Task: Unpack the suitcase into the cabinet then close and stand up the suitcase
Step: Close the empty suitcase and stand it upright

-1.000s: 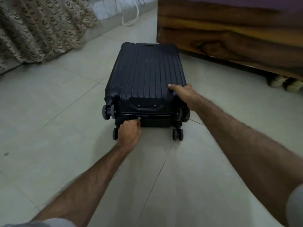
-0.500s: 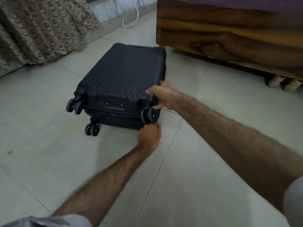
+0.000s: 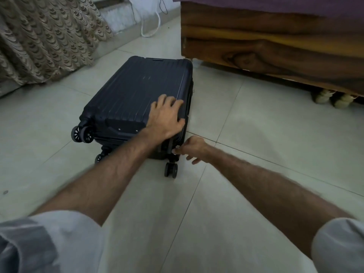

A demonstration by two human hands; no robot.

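Observation:
A dark ribbed hard-shell suitcase (image 3: 137, 91) lies flat on the tiled floor with its lid down and its wheels toward me. My left hand (image 3: 166, 117) lies spread on the lid near the front right corner, fingers straight and pressing down. At that corner my right hand (image 3: 194, 147) pinches the small silver zipper pull (image 3: 177, 148) on the suitcase's side seam. No cabinet is in view.
A wooden bed frame (image 3: 266, 48) with a purple cover stands close behind the suitcase on the right. A patterned curtain (image 3: 43, 36) hangs at the back left, and a white cable (image 3: 151, 26) loops on the floor by the wall. Tiled floor (image 3: 256, 144) surrounds the suitcase.
The hands swapped places: my left hand left the zipper at the front edge and now presses on the lid. My right hand came off the lid and took the zipper pull at the corner.

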